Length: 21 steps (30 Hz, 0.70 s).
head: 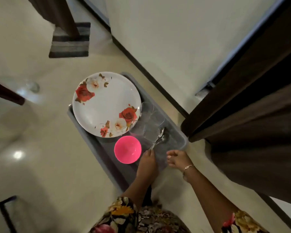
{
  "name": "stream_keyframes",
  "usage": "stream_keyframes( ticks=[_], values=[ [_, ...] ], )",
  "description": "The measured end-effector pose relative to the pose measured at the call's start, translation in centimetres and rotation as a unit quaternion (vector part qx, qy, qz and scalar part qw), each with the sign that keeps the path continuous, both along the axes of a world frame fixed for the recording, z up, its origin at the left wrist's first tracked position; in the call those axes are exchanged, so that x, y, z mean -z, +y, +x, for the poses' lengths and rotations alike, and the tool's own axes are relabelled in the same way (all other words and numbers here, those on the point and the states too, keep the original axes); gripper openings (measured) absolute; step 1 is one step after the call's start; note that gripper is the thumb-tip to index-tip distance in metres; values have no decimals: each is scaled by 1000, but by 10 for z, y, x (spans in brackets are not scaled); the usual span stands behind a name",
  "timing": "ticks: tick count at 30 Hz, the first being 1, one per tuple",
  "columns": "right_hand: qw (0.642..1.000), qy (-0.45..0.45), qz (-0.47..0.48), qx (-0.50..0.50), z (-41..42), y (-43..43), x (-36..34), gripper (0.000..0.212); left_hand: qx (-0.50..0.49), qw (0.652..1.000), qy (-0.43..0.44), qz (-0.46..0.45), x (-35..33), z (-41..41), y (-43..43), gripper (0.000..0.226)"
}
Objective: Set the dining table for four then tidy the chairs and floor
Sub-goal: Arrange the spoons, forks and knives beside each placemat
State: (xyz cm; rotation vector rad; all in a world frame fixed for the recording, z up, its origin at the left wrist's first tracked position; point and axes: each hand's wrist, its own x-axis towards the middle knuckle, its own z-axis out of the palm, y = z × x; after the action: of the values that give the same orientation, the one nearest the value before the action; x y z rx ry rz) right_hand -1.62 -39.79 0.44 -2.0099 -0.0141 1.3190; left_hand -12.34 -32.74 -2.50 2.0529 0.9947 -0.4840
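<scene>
A grey tray [178,132] is held above the pale floor in the middle of the head view. On it lies a white plate [106,105] with red and white roses. A pink bowl [127,149] stands just in front of the plate. Several clear glasses [151,121] stand to the plate's right, with metal spoons [159,140] beside them. My left hand [147,165] grips the tray's near end, its thumb next to the bowl. My right hand [179,159] grips the same end, closer to the right corner, with its fingers curled over the rim.
A striped mat [69,41] lies on the floor far ahead, under a dark wooden post [64,19]. A dark door [252,91] stands close on the right beside a wall with a dark skirting [149,76]. A dark furniture leg [5,93] juts in at left.
</scene>
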Motion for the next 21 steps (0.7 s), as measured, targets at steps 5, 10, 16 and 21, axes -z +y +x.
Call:
stream_keyframes(
  ticks=[5, 10, 16, 21],
  values=[
    [999, 28, -2, 33, 20, 21, 26, 14, 7, 997, 72, 10, 37, 26, 13, 50],
    [997, 67, -12, 38, 31, 20, 32, 16, 64, 984, 135, 93, 70, 44, 9, 38],
    [997, 56, -14, 50, 53, 20, 35, 19, 45, 984, 138, 107, 98, 50, 12, 36],
    [996, 65, -18, 49, 53, 17, 37, 15, 10, 992, 105, 76, 92, 51, 13, 33]
  ],
)
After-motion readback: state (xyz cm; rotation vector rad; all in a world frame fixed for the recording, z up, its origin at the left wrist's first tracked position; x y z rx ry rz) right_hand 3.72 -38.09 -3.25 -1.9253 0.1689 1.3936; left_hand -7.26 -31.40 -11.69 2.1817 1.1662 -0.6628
